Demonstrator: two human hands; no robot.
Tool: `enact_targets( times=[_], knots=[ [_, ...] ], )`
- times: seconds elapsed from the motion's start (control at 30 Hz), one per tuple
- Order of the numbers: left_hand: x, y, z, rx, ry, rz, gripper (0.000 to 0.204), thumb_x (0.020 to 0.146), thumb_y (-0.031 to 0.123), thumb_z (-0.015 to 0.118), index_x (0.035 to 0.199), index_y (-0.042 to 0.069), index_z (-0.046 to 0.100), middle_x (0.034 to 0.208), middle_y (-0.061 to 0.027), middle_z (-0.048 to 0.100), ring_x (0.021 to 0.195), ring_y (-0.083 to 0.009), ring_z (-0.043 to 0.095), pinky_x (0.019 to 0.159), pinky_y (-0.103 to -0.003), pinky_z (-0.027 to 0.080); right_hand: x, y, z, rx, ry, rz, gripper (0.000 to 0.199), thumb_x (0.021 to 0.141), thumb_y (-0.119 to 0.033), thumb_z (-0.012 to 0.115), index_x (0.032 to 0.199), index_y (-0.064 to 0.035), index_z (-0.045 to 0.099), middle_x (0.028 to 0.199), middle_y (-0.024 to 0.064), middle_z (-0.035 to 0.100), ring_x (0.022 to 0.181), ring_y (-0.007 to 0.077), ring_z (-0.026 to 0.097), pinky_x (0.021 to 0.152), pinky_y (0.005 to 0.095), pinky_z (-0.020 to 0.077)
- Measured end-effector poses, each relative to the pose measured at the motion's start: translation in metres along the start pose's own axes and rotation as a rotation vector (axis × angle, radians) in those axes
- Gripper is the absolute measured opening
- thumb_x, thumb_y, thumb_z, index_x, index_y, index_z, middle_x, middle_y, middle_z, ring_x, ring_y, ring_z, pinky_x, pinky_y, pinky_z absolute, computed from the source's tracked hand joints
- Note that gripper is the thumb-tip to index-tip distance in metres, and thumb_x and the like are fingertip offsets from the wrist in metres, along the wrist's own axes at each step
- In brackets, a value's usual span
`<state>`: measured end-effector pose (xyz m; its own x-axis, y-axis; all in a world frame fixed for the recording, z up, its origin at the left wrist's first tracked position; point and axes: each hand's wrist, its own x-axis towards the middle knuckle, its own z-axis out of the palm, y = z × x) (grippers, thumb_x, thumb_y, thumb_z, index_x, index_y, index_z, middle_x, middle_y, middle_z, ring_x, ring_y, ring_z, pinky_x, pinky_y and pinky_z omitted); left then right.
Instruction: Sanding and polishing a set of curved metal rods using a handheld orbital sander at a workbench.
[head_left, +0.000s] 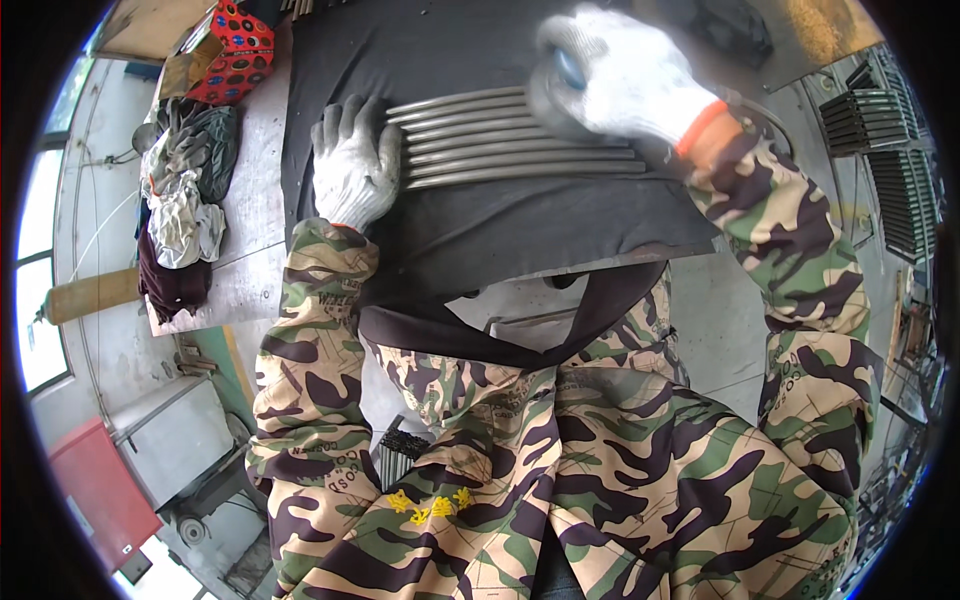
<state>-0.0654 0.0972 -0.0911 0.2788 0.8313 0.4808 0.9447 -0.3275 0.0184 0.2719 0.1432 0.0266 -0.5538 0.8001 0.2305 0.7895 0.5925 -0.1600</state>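
Observation:
A row of several parallel grey metal rods (470, 140) lies on a black cloth (480, 225) over the table. My left hand (352, 165), in a white and grey knit glove, rests palm down at the rods' left ends, its fingers stretched out. Over the right part of the row is my right hand (630, 75), gloved in white with an orange cuff. Motion blurs it, and its fingers are curled round something with a bluish spot and a greyish rounded edge. The glove hides most of that thing, so its kind cannot be told.
To the left, used gloves and rags (180, 200) lie in a heap on the bench, below a red patterned box (235, 50). Stacks of dark metal bars (885, 150) stand at the far right. A dark bundle (735, 30) sits beyond my right hand.

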Motion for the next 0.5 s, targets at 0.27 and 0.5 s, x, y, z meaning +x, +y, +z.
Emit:
enact_targets(
  times=[0.27, 0.5],
  knots=[
    [0.004, 0.011, -0.005, -0.015, -0.15, -0.113, 0.056, 0.109, 0.037, 0.053, 0.15, 0.0, 0.057, 0.158, -0.0266, 0.054, 0.149, -0.0509, 0.043, 0.126, -0.058, 0.031, -0.006, 0.016, 0.014, -0.071, -0.018, 0.059, 0.035, 0.091, -0.033, 0.075, 0.123, -0.0208, 0.068, 0.111, 0.0097, 0.069, 0.109, 0.0339, 0.071, 0.094, 0.0466, 0.0589],
    [-0.01, 0.018, -0.009, 0.092, -0.048, -0.049, 0.056, 0.102, 0.036, 0.06, 0.143, -0.001, 0.06, 0.148, -0.0222, 0.057, 0.136, -0.045, 0.05, 0.117, -0.057, 0.038, -0.008, 0.009, 0.023, -0.095, 0.108, -0.094, 0.033, 0.091, -0.033, 0.075, 0.12, -0.0168, 0.069, 0.109, 0.0091, 0.07, 0.104, 0.0334, 0.072, 0.091, 0.0445, 0.0593]
  ],
)
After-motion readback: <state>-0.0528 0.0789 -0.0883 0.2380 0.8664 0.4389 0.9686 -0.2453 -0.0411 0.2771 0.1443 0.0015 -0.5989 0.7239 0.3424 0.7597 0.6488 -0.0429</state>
